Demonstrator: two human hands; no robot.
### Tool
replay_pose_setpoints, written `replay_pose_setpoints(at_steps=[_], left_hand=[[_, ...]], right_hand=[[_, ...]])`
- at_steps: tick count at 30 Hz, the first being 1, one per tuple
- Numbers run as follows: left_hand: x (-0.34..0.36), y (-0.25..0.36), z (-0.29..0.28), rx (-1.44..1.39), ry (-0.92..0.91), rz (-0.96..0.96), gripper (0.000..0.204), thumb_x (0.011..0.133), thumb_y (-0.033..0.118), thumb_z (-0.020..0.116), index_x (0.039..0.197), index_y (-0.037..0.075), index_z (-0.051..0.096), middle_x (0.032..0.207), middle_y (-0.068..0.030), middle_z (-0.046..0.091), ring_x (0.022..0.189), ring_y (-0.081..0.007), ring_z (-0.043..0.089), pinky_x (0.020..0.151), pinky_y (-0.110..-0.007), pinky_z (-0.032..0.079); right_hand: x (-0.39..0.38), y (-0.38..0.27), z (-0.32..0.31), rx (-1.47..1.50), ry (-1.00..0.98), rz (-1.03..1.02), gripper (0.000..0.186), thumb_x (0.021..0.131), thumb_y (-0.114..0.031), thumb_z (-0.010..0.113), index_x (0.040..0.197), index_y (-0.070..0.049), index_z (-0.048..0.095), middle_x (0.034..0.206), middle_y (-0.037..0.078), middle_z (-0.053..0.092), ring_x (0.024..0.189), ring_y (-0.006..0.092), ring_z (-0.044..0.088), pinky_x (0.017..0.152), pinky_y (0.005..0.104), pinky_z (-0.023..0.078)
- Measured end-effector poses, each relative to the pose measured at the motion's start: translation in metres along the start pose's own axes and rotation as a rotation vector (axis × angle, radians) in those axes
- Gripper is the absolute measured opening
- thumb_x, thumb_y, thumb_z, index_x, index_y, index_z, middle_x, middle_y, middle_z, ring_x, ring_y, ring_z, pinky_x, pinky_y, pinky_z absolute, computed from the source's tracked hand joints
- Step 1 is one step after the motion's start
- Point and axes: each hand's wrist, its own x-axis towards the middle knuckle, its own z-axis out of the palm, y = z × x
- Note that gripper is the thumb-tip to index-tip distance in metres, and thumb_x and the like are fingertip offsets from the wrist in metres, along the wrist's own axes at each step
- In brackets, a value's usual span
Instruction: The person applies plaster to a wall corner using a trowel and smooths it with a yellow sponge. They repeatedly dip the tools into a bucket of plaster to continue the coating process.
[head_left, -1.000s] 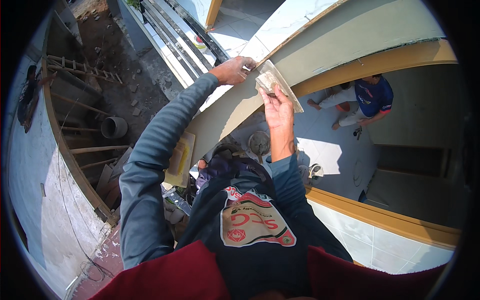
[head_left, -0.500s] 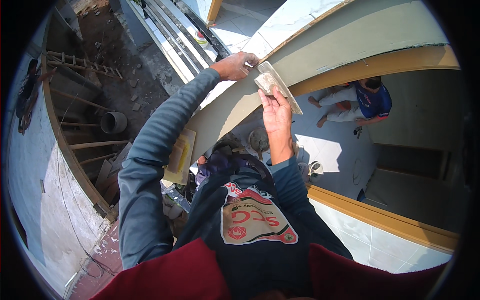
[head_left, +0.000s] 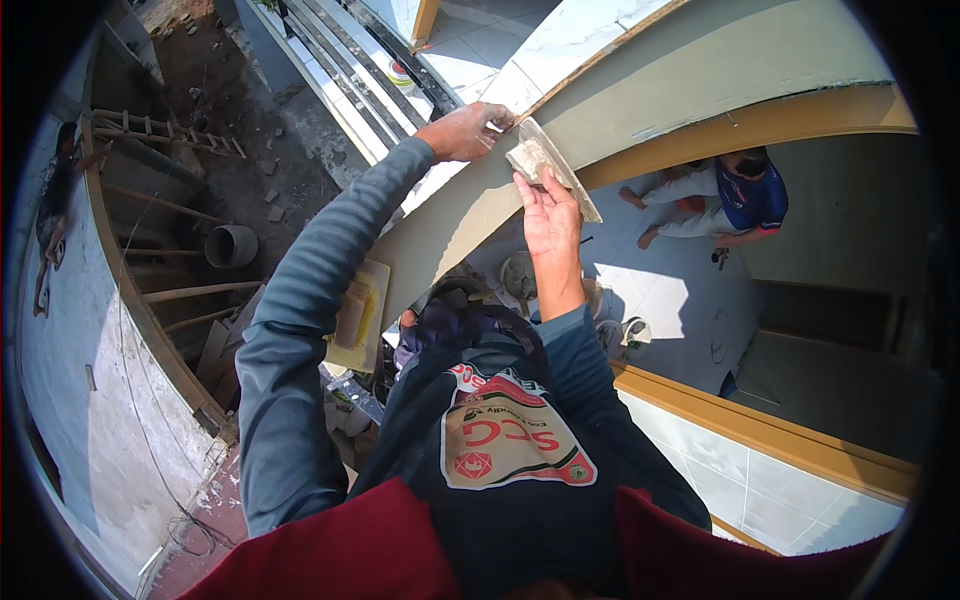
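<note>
My left hand [head_left: 468, 133] is closed at the upper edge of a grey plastered band [head_left: 440, 235], its fingers curled round the lower end of a thin wooden strip [head_left: 600, 58]. My right hand [head_left: 552, 215] holds a plastering float [head_left: 560, 170] by its pale, mortar-caked handle, with the float's flat face against the band. The float's tip is close to my left fingers. A second, yellowish float [head_left: 358, 318] shows beyond my left forearm, by the lower end of the band.
An orange-brown frame [head_left: 760, 128] borders the opening on the right. Below, a person in blue [head_left: 750, 195] sits on the tiled floor. Black metal bars [head_left: 350, 75] lie at upper left. A bucket [head_left: 230, 246] and poles stand in the dirt area; another person [head_left: 55, 215] is at far left.
The float and my right hand have shifted very slightly up and left. My left hand stays nearly in place. At far left, the other person shows more of their body and legs.
</note>
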Motion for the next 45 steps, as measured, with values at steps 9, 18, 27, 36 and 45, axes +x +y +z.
replay_pose_setpoints(at_steps=[9,18,27,36,45], left_hand=[[0.002,-0.008,0.000,-0.032,0.001,0.045,0.048,0.078,-0.018,0.049,0.124,-0.009,0.056,0.123,-0.0215,0.060,0.119,-0.0307,0.061,0.103,-0.037,0.053],[0.005,0.003,-0.007,-0.007,-0.062,0.030,0.052,0.075,-0.018,0.037,0.123,-0.010,0.056,0.123,-0.0218,0.059,0.120,-0.0316,0.060,0.103,-0.037,0.051],[-0.004,0.001,-0.005,-0.084,-0.038,0.003,0.053,0.077,-0.016,0.038,0.126,-0.008,0.056,0.124,-0.0190,0.061,0.121,-0.0273,0.060,0.098,-0.034,0.049],[-0.007,-0.003,-0.004,-0.064,-0.011,-0.013,0.057,0.078,-0.016,0.038,0.130,-0.003,0.054,0.123,-0.0169,0.061,0.114,-0.0251,0.061,0.092,-0.033,0.049],[-0.011,0.011,-0.007,-0.115,-0.040,-0.078,0.060,0.075,-0.018,0.038,0.131,-0.003,0.053,0.125,-0.0147,0.060,0.122,-0.0243,0.058,0.098,-0.034,0.048]], right_hand=[[-0.027,-0.042,0.033,0.081,-0.105,-0.117,0.031,0.095,-0.007,0.063,0.122,0.007,0.054,0.121,0.019,0.062,0.118,0.0304,0.059,0.109,0.0511,0.047],[-0.089,-0.083,0.010,-0.360,-0.246,-0.421,0.039,0.091,-0.006,0.065,0.127,0.004,0.052,0.119,0.017,0.063,0.115,0.0274,0.062,0.102,0.0395,0.050],[-0.048,-0.083,0.009,-2.032,-0.675,-0.794,0.039,0.086,-0.013,0.061,0.123,-0.003,0.064,0.103,0.014,0.059,0.100,0.0346,0.059,0.086,0.0453,0.050],[-0.018,-0.074,0.007,-2.087,-0.755,-0.999,0.036,0.083,-0.011,0.060,0.118,-0.004,0.067,0.102,0.013,0.057,0.102,0.0298,0.058,0.084,0.0448,0.051],[-0.007,-0.063,0.000,-2.023,-0.794,-1.268,0.036,0.075,-0.009,0.064,0.110,-0.001,0.065,0.101,0.017,0.057,0.097,0.0329,0.058,0.078,0.0449,0.050]])
